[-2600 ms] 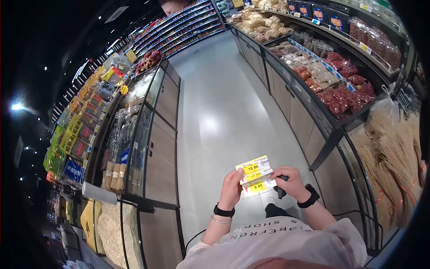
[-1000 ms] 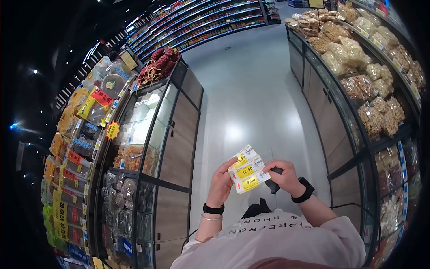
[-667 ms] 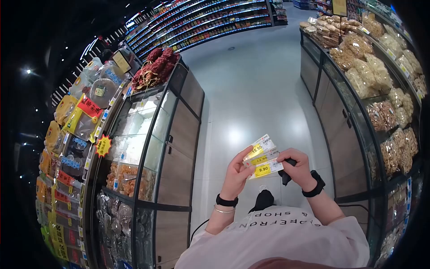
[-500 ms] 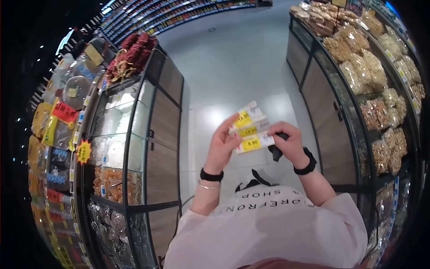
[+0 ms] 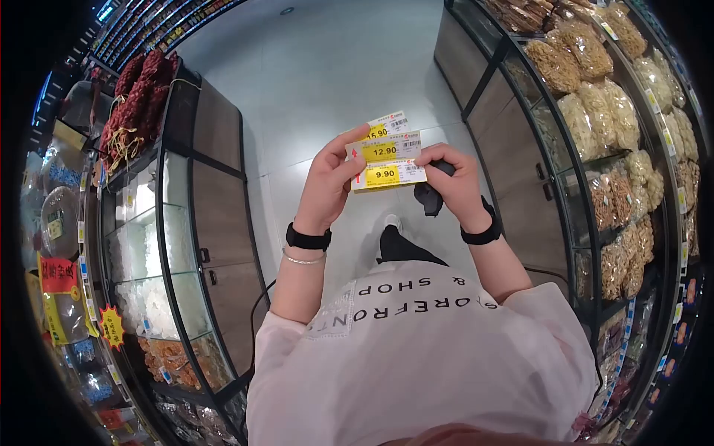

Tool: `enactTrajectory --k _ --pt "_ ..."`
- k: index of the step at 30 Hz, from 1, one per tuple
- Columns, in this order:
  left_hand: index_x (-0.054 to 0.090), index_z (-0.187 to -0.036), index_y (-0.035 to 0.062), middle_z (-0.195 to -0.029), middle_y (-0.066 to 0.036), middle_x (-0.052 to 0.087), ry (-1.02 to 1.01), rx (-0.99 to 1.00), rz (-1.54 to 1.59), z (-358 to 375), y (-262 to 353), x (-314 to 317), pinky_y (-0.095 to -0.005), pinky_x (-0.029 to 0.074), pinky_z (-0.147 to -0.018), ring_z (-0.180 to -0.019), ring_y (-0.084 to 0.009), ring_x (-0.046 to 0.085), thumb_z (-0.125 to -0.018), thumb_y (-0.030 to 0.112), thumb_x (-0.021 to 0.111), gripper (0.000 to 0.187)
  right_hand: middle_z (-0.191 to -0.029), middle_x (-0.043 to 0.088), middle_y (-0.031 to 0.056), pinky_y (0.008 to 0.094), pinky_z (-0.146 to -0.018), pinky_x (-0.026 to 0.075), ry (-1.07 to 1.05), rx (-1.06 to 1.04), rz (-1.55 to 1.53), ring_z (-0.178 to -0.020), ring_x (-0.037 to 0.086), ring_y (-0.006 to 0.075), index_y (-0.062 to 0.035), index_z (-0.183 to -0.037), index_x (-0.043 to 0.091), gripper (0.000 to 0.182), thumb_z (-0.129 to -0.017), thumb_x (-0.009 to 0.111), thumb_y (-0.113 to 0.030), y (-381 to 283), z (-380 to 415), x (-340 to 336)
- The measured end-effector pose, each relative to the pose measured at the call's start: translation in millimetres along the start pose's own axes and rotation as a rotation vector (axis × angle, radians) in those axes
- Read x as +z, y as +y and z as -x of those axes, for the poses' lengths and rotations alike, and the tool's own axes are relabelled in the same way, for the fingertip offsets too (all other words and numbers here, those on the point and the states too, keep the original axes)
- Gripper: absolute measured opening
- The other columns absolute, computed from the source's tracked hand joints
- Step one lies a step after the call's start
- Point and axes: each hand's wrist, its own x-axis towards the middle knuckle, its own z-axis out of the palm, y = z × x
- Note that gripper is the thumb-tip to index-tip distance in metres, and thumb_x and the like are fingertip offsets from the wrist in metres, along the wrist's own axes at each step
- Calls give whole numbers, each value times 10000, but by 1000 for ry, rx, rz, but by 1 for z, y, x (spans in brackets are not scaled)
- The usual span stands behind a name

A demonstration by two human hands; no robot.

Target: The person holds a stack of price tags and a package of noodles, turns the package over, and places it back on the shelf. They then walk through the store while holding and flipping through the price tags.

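Three price labels (image 5: 384, 151), yellow and white, are fanned out one above another, reading 15.90, 12.90 and 9.90. Their left ends are pinched by my left hand (image 5: 332, 172), with the thumb on the front. My right hand (image 5: 455, 182) grips the right end of the lowest label between thumb and finger. A black device (image 5: 428, 199) hangs from that same hand below the fingers, partly hidden by it. Black bands circle both wrists.
On the left stands a glass-fronted case (image 5: 167, 245) topped with dark red bundles (image 5: 141, 100). Bagged dried goods (image 5: 587, 119) fill the shelves on the right. Grey floor (image 5: 320, 67) runs between, with a shoe (image 5: 393, 221) below my hands.
Both hands and the labels have moved left and up in view, and the labels now face me more squarely. The shelves have shifted left, and a shoe has appeared.
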Motion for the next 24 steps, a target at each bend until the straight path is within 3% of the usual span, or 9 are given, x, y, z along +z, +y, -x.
enactTrajectory --k 10,15,24 --pt "474 -1254 -28 -1133 -126 555 -61 -41 -7 -124 26 -19 -274 467 -876 -1001 -152 559 -861 6 481 395 -733 624 9 186 -582 450 117 89 -114 -632 550 40 -2 -830 643 95 -763 576 12 15 -111 -12" --pt "468 -1251 -43 -1136 -130 555 -181 -124 -5 -164 27 -13 -277 464 -887 -1019 -159 558 -876 19 482 381 -717 617 6 185 -571 445 264 117 -65 -625 552 42 0 -831 645 90 -764 585 8 15 -114 -23" --pt "463 -1246 -56 -1154 -147 551 -571 -273 24 -203 16 20 -271 464 -888 -1014 -162 563 -885 19 476 369 -712 608 -11 180 -562 428 685 89 70 -632 540 28 -5 -835 645 75 -769 612 -11 -8 -72 -19"
